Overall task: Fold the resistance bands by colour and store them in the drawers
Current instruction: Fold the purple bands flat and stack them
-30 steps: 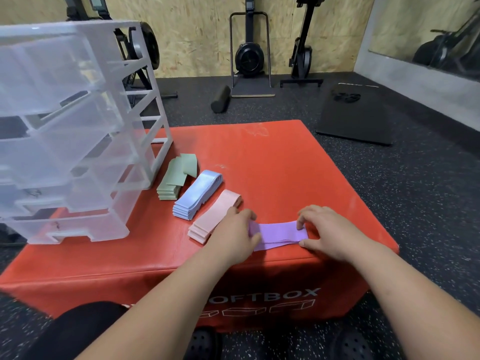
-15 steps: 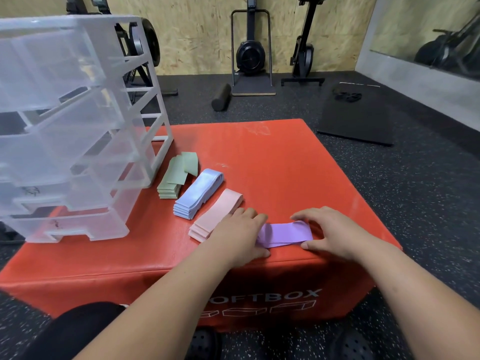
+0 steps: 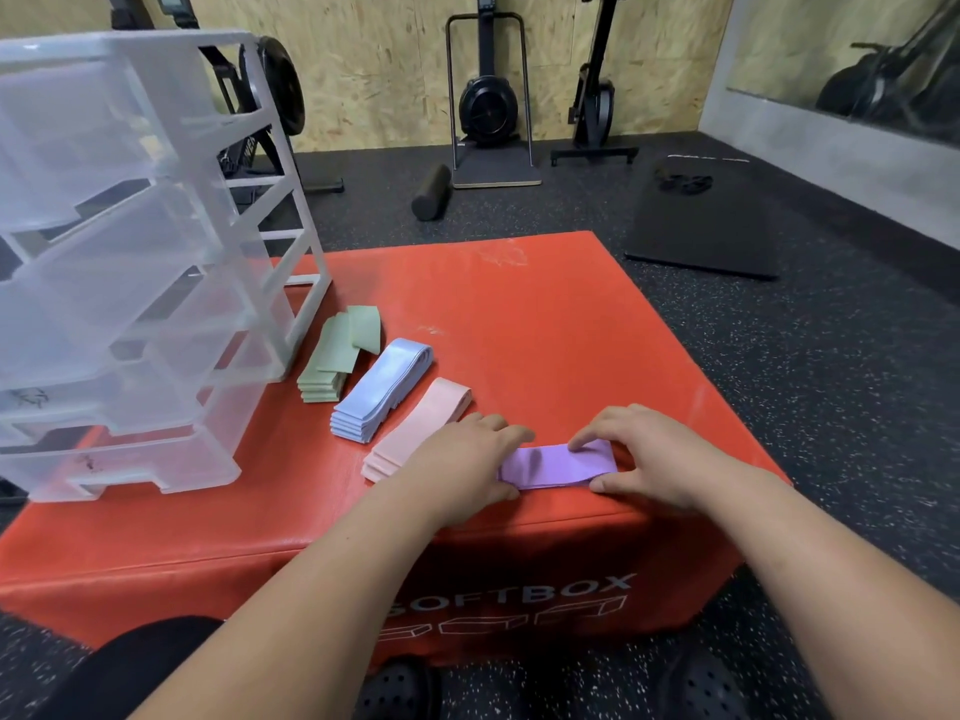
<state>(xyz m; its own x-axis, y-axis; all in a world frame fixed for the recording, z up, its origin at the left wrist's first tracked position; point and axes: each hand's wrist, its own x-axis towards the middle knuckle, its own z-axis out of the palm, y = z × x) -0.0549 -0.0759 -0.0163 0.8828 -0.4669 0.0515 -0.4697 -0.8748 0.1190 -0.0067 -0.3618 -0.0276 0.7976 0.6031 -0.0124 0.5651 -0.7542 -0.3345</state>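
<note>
1. Purple band [image 3: 558, 464]: one folded strip lying flat at the near edge of the box top, right of the other colours, its long side running left to right.
2. Left hand [image 3: 462, 459]: fingers bent over the left end of the purple band, thumb at the band's near edge. The hand hides that end, and its back also covers the near right corner of the pink stack.
3. Right hand [image 3: 649, 459]: pinches the right end of the purple band, forefinger tip on the top face and thumb at the near edge, the other fingers loosely curved behind.
4. Pink stack [image 3: 415, 439]: folded bands, just left of the left hand.
5. Blue stack [image 3: 382, 392]: folded bands, just beside the pink stack, on its far left side.
6. Green stack [image 3: 337, 356]: folded bands, top piece askew, just beside the drawer unit.
7. Drawer unit [image 3: 130, 278]: clear plastic in a white frame, on the left of the box top, its drawer fronts turned near and left. The drawers are stepped out one below another.
8. Red soft box [image 3: 519, 330]: padded block bearing all of the above, lettered on its near face.
9. Floor items, far: black foam roller [image 3: 431, 192], black mat [image 3: 701, 226], and two upright exercise machines [image 3: 488, 106] against the board wall.
10. Black shoes [image 3: 395, 688]: near, below the box.
</note>
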